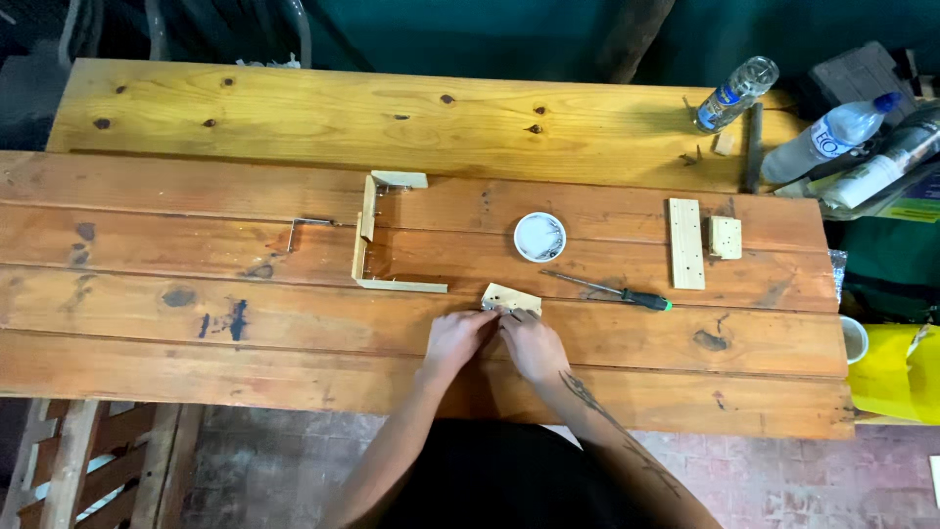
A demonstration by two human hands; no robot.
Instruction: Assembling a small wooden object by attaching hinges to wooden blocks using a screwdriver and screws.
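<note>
A small pale wooden block [512, 297] lies on the wooden table [294, 294] near its front edge. My left hand [456, 338] and my right hand [534, 345] meet at the block's near edge, fingertips pinching at something small and metallic there. What the fingers hold is too small to make out. Just right of the block lies a screwdriver [607, 291] with a black and green handle. A U-shaped frame of thin wooden strips [377, 235] lies to the upper left of my hands.
A small round white dish [540, 237] sits behind the block. A pale plank with holes [685, 243] and a small wooden square [725, 237] lie at right. Plastic bottles [734, 94] stand at the back right. A bent metal piece [308, 227] lies at left.
</note>
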